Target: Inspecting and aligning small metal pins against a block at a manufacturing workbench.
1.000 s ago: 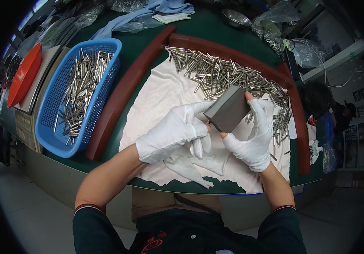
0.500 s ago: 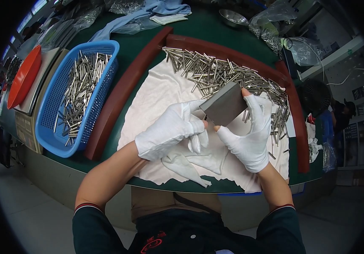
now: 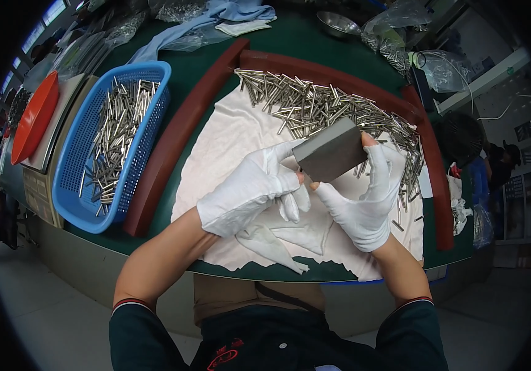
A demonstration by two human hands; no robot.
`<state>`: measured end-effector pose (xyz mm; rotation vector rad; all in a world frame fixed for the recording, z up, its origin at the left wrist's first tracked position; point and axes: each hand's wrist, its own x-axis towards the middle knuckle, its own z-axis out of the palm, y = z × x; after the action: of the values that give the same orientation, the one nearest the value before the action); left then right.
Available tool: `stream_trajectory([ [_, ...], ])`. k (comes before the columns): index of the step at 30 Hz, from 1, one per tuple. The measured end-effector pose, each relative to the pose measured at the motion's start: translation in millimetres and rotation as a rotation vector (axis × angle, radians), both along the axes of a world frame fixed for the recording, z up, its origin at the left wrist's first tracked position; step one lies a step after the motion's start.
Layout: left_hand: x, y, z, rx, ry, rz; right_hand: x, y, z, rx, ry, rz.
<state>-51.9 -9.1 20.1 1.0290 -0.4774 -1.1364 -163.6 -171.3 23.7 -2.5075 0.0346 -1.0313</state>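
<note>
Gray block (image 3: 334,153), between both gloved hands (image 3: 250,193) (image 3: 371,201)

On the dark green cloth shirt (image 3: 278,340) of the person, a red oval emblem (image 3: 223,357) with lettering is seen, and small red characters (image 3: 236,343) are placed just above it. These cannot be read with certainty.

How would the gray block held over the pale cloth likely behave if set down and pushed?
The block is probably stiff: its edges look straight in the right hand. Its flat faces suggest it would slide rather than roll. Its matte surface hints at decent grip.
</note>
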Motion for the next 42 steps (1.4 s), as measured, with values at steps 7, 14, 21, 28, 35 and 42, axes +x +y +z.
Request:
stream_trajectory([
  [7,5.2,1.7,-7.5,-0.137,0.270,-0.064,3.4,-2.2,-3.1,0.168,0.059,0.081],
  [14,4.1,1.3,-10.9,-0.271,0.413,-0.098,5.7,-0.8,-8.3,0.194,0.024,0.038],
  [21,-0.2,1.1,-11.5,-0.254,0.417,-0.036,11.1,-3.4,-13.1,0.471,0.092,0.116],
  [28,3.3,3.4,-6.8,-0.248,0.376,-0.104,4.8,0.8,-6.6,0.147,-0.027,0.050],
  [35,2.2,4.6,-8.8,-0.265,0.424,-0.069,3.9,2.4,-12.0,0.084,-0.100,0.043],
  [42,1.2,2.5,-2.0,-0.159,0.394,-0.020,6.8,-0.6,-10.8,-0.031,-0.165,0.041],
])
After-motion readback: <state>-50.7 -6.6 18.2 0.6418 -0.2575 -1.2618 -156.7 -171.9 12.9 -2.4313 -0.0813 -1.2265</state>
